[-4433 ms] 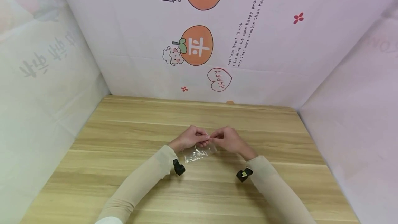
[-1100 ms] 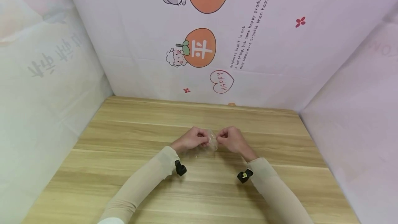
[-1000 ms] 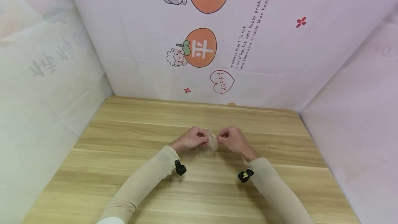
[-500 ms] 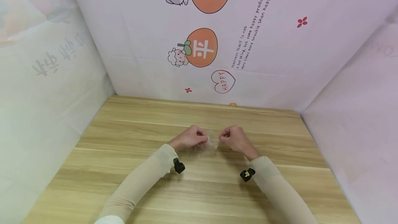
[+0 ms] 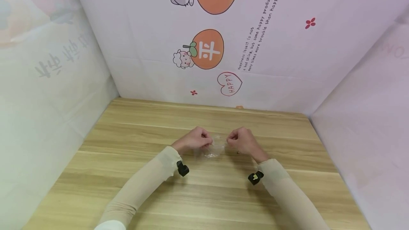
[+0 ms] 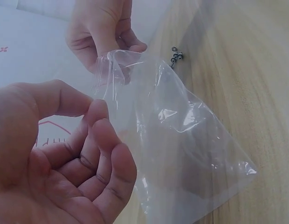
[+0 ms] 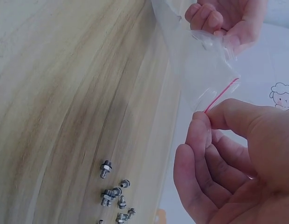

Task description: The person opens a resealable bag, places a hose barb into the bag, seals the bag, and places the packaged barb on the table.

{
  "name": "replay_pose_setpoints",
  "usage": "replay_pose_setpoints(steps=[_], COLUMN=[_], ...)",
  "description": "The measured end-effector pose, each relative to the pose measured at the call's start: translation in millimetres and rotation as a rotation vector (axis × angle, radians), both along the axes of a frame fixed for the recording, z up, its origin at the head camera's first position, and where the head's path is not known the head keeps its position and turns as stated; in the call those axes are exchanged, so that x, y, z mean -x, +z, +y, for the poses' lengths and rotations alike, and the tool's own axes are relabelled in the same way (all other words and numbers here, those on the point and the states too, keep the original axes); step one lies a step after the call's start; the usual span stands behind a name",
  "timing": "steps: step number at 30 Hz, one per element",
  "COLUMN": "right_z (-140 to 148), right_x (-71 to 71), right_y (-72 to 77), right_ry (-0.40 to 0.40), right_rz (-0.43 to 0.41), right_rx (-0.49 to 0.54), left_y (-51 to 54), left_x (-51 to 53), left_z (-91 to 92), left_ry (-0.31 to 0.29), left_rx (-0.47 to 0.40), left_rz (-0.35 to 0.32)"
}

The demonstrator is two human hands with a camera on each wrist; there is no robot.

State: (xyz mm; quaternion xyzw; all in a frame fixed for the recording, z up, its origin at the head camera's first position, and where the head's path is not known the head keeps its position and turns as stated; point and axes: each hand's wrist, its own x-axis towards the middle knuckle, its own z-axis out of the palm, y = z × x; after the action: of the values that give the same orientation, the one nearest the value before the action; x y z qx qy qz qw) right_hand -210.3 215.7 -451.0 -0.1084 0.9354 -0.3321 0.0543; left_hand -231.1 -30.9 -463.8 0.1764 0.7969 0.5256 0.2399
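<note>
A clear plastic zip-lock bag [image 5: 214, 148] hangs between my two hands above the wooden table. My left hand [image 5: 193, 139] pinches one side of its top edge between thumb and forefinger. My right hand [image 5: 244, 141] pinches the other side, at the red seal line [image 7: 222, 95] seen in the right wrist view. Creases and glints run over the bag [image 6: 182, 135] in the left wrist view, and nothing shows inside it. Several small metal screw-like fittings [image 7: 107, 197] lie loose on the table near my right hand.
The wood-grain table [image 5: 198, 201] is bounded by a white printed back wall [image 5: 143, 70] and plain pale side walls. A black wrist camera [image 5: 183, 168] sits on the left sleeve, another camera [image 5: 255, 177] on the right.
My fingertips, close together at the bag's edge earlier, have drawn apart. The bag now spreads between them. My right hand has moved slightly right, my left slightly left.
</note>
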Motion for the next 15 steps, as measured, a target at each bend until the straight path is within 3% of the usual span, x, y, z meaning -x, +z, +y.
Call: replay_pose_setpoints(steps=[7, 12, 15], right_z=[2, 4, 5], right_x=[1.1, 2.4, 2.5], right_y=[0.5, 1.7, 3.1], right_ry=[0.021, 0.043, 0.040], right_rz=[0.019, 0.025, 0.023], right_rx=[-0.020, -0.017, -0.017], left_y=[4.4, 13.6, 17.3], left_x=[1.2, 0.9, 0.6], left_z=[-2.2, -1.2, 0.7], left_ry=[-0.017, -0.044, -0.058], left_rx=[0.069, 0.162, 0.176], left_rz=[0.007, 0.068, 0.106])
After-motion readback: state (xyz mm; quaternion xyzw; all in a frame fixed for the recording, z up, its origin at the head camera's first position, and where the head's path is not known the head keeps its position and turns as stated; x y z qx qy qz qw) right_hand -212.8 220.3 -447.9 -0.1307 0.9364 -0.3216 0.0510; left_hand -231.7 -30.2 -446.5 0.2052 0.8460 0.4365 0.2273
